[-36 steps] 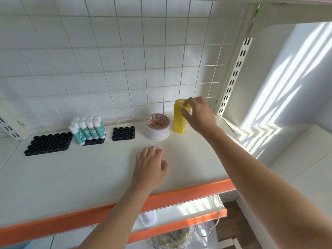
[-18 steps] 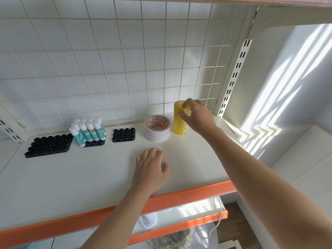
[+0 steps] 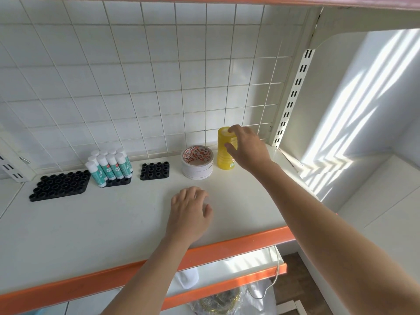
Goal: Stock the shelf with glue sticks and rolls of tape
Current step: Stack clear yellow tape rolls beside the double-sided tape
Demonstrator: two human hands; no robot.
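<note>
Hands at the shelf [image 3: 113,223], the right one on the yellow tape stack [image 3: 223,153].

Right hand [image 3: 248,148] holds the yellow tape stack, which stands upright near the back wire grid [image 3: 159,87]; its fingers [image 3: 234,129] wrap the top and side of the stack, closed around it. Just left of this stack, and very close to it, lies the white tape stack [image 3: 197,162] with red print inside its core. Further left of the yellow stack is a small black holder [image 3: 155,170], then the glue sticks [image 3: 109,165] standing in another black holder, and then a larger black holder [image 3: 60,187]. Left hand [image 3: 189,214] rests palm down on the shelf, in front of the yellow stack, fingers loosely spread and holding nothing.
</note>
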